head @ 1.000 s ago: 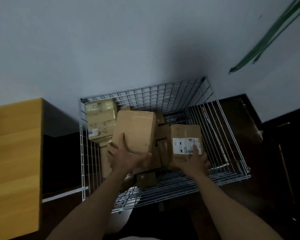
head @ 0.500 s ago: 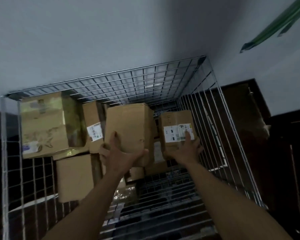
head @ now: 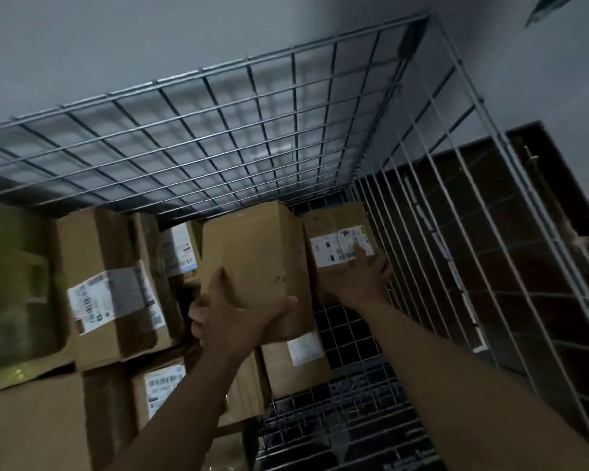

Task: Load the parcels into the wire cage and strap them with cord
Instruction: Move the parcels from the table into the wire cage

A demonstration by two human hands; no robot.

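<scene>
Hands (head: 238,321) (head: 361,280) around adjacent parcels (head: 252,253)

Roughly nine parcels (head: 252,253), one wire cage (head: 218,130)

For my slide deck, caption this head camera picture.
Left hand grips a plain box, right hand holds a labelled box inside the wire cage.

Wire cage (head: 286,130): grey metal grid, fills the frame.
Plain parcel (head: 252,253): brown box, middle, tilted, held by the left grip (head: 232,321).
Labelled parcel (head: 340,232): white sticker, right of middle, held by the right grip (head: 361,282).
Other parcels (head: 109,287): brown boxes stacked lower left.
</scene>
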